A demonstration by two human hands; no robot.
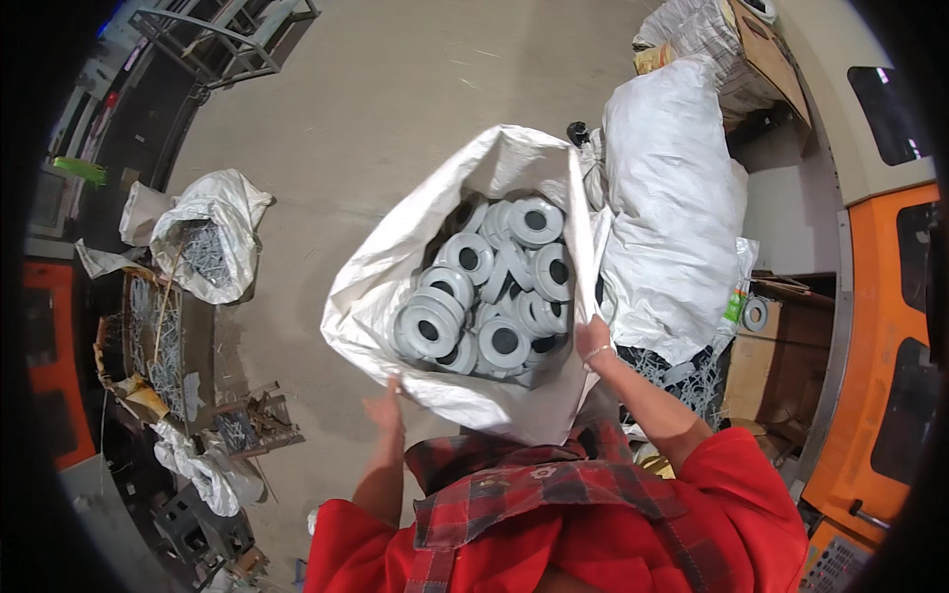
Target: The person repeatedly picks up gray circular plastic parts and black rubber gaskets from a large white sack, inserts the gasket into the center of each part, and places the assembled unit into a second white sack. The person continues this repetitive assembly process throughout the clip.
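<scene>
A large white woven sack (376,287) stands before me with its mouth spread wide. Inside lie many grey ring-shaped plastic parts (428,356) with flanges and dark centre holes, heaped at different tilts. My right hand (593,343) is closed on the sack's right rim, a thin band around its wrist. At the near left edge of the sack is my left hand (384,405), its thumb up against the cloth and its fingers stretched out to the left. The sack's lower side is hidden from this view.
A bulging white sack (667,198) stands at the right, with grey plastic scraps (682,381) below it. Another open sack of scraps (206,247) stands left. Orange machines (880,336) line the right side; a metal frame (217,44) is far left.
</scene>
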